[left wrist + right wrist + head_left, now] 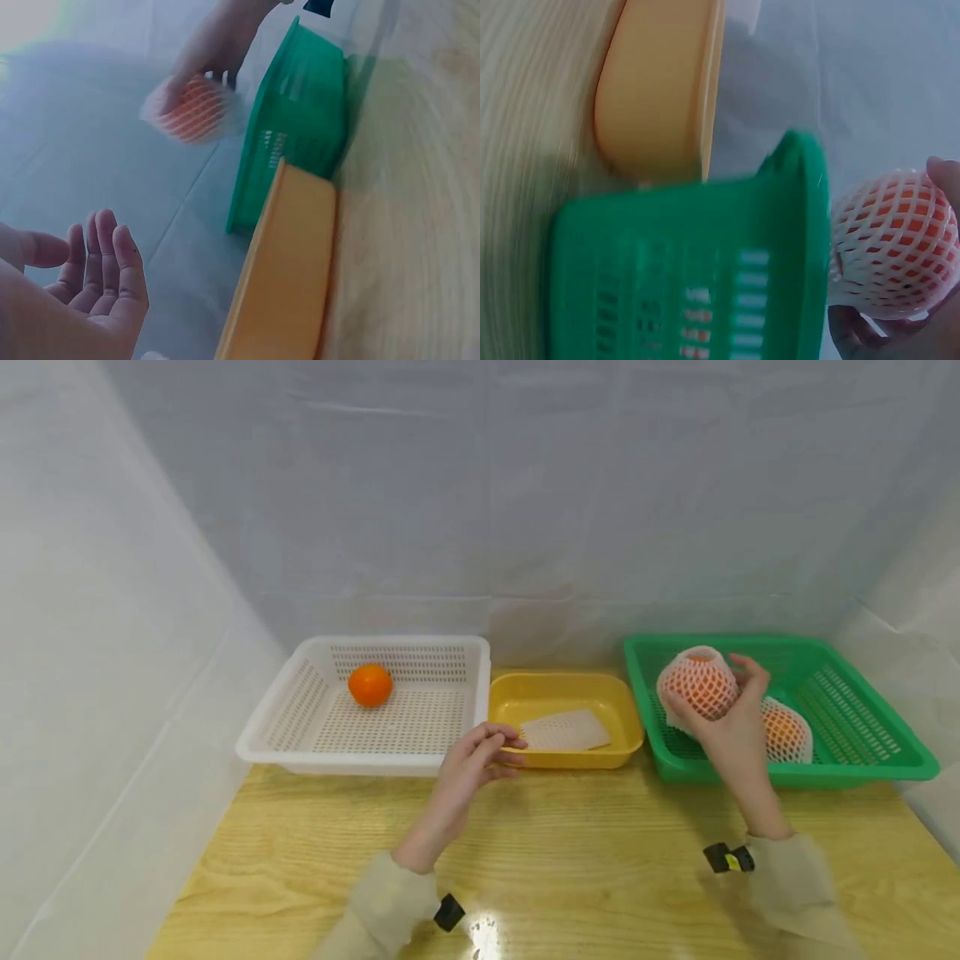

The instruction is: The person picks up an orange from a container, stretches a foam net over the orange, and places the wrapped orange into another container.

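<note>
My right hand grips an orange in a white foam net over the left part of the green basket. The right wrist view shows the netted orange held above the basket's rim, thumb on one side and fingers on the other. Another netted orange lies in the basket, partly hidden behind that hand. My left hand hovers by the front left corner of the yellow tray, holding nothing. Its fingers are loosely bent in the left wrist view. Flat foam nets lie in the tray.
On the left stands a white basket with a bare orange near its back wall. The containers sit side by side on a wooden table. White sheeting rises behind them and at both sides.
</note>
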A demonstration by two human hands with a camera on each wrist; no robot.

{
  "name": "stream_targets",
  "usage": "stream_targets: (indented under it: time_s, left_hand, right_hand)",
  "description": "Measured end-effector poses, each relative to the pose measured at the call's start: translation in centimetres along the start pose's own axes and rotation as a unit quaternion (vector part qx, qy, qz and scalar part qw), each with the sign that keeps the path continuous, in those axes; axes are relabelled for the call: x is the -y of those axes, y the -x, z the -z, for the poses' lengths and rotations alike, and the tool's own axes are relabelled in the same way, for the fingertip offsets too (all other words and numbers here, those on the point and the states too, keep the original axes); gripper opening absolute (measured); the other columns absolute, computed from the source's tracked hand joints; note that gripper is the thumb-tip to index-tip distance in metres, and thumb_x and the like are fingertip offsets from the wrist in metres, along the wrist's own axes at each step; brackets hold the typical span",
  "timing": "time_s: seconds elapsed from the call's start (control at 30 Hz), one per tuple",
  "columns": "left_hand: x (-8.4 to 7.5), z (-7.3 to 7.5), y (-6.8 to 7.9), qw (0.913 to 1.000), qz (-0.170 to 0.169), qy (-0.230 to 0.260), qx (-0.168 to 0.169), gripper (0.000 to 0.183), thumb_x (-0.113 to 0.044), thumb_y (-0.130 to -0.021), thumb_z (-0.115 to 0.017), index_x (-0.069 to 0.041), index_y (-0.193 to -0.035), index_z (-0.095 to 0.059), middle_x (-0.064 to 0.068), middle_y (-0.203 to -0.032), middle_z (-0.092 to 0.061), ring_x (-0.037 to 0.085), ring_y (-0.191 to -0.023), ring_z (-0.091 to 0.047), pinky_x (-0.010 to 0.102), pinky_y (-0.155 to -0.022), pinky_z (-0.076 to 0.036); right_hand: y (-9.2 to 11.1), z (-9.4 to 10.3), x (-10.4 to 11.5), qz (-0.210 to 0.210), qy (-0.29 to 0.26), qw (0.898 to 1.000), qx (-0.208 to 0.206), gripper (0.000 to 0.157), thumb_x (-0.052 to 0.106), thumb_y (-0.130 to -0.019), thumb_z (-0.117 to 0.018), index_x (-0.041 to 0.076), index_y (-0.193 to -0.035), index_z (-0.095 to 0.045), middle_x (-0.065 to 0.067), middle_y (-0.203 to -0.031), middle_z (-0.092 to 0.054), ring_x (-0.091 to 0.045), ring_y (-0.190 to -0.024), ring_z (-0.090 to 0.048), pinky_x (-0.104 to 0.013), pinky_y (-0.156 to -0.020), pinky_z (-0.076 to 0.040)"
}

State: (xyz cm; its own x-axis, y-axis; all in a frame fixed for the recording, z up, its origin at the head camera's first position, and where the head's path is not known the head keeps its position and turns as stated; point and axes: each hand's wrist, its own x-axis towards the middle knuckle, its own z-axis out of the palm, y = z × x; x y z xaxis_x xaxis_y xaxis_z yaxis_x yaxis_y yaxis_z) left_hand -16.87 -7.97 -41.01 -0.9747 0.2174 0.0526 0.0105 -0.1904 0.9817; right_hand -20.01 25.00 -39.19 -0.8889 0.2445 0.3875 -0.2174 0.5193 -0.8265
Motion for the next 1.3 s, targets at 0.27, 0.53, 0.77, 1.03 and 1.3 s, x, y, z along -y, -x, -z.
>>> stream_targets:
  time_s: [0.27,0.53,0.77,1.03,1.3]
  left_hand:
    - [-1.3,1.6,-0.1,0.9991,-0.026,-0.009,-0.034,0.025,-0.012,-0.108,-0.046,0.005,-0.119,-0.061,0.006,-0.105,-0.069,0.02,-0.091,-0.066,0.031,-0.079,-0.058]
    - [-1.4,2.3,-0.1,0.9988,-0.023,-0.015,-0.041,0.027,-0.012,-0.108,-0.046,0.007,-0.122,-0.059,0.007,-0.106,-0.068,0.027,-0.095,-0.066,0.03,-0.08,-0.059]
    - [-1.8,3.5,-0.3,0.9973,-0.03,-0.033,-0.057,0.028,-0.016,-0.109,-0.046,0.003,-0.122,-0.06,0.012,-0.11,-0.067,0.025,-0.097,-0.066,0.031,-0.084,-0.058]
    - [-2.8,5.0,-0.5,0.9954,-0.034,-0.047,-0.076,0.029,-0.017,-0.109,-0.047,0.003,-0.124,-0.06,0.009,-0.108,-0.068,0.025,-0.098,-0.066,0.031,-0.085,-0.058]
    - [-4.5,6.9,-0.7,0.9921,-0.046,-0.063,-0.098,0.029,-0.019,-0.109,-0.047,0.002,-0.125,-0.059,0.004,-0.107,-0.068,0.021,-0.098,-0.066,0.034,-0.088,-0.058]
  right_hand:
    - [-0.9,1.3,-2.9,0.021,0.155,0.987,0.022,0.082,0.046,-0.092,-0.072,-0.001,-0.148,-0.036,-0.033,-0.132,-0.042,-0.044,-0.104,-0.048,-0.057,-0.075,-0.044]
    - [-0.6,1.6,-3.7,0.011,0.244,0.966,0.083,0.085,0.059,-0.092,-0.066,-0.006,-0.143,-0.045,-0.031,-0.111,-0.06,-0.036,-0.078,-0.058,-0.045,-0.058,-0.045]
    - [-0.2,1.9,-3.2,0.0,0.287,0.946,0.148,0.094,0.067,-0.091,-0.06,-0.008,-0.146,-0.044,-0.029,-0.108,-0.05,-0.03,-0.07,-0.05,-0.037,-0.049,-0.038]
    - [0.2,2.2,-3.3,0.019,0.272,0.945,0.181,0.089,0.055,-0.092,-0.069,0.001,-0.153,-0.034,-0.041,-0.121,-0.048,-0.049,-0.088,-0.058,-0.049,-0.055,-0.049]
    - [0.2,2.3,-3.4,0.016,0.276,0.939,0.205,0.091,0.058,-0.093,-0.066,-0.003,-0.152,-0.034,-0.041,-0.128,-0.046,-0.053,-0.102,-0.054,-0.058,-0.066,-0.048]
